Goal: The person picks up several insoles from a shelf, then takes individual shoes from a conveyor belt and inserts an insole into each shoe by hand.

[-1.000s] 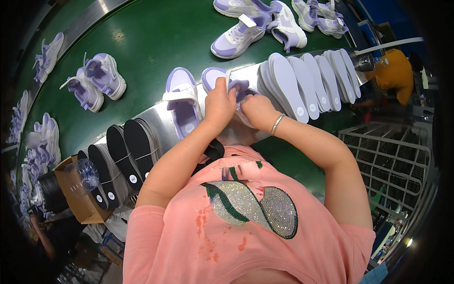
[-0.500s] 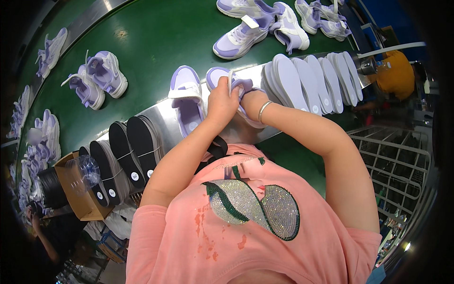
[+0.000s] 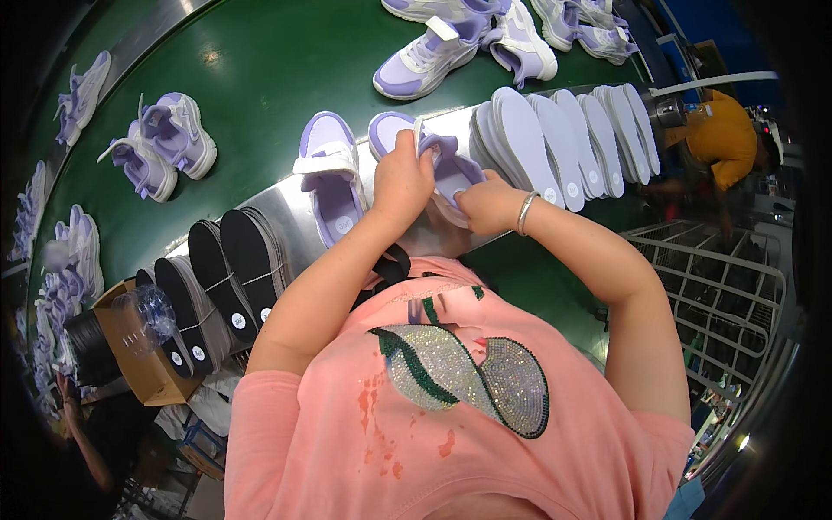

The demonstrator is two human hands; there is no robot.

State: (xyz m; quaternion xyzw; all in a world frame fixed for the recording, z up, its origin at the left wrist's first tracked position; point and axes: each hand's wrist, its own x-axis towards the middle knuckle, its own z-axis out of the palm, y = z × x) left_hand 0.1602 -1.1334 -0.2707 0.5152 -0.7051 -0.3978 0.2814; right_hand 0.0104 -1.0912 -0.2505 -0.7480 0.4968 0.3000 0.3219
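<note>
A lilac and white sneaker (image 3: 457, 173) lies on the metal edge strip before me, toe pointing away. My left hand (image 3: 404, 180) is closed on its raised tongue and strap, with fingertips partly hidden. At the sneaker's heel, my right hand (image 3: 490, 206) grips the collar, thumb at the opening and the other fingers out of sight. Inside the shoe a pale lining or insole shows. Just left of my left hand, and apart from it, stands a matching sneaker (image 3: 329, 143), its strap across the top and a pale insole with a round label inside.
White insoles (image 3: 530, 143) stand in rows to the right, black insoles (image 3: 221, 269) in bundles to the left beside a cardboard box (image 3: 156, 368). More sneakers (image 3: 178, 134) sit on the green belt (image 3: 260, 78). A wire rack (image 3: 719, 295) is at right; another person's arm shows lower left.
My right hand has come back out of the sneaker's opening to the heel collar, uncovering the inside. My left hand keeps its hold on the tongue. The whole view has shifted slightly.
</note>
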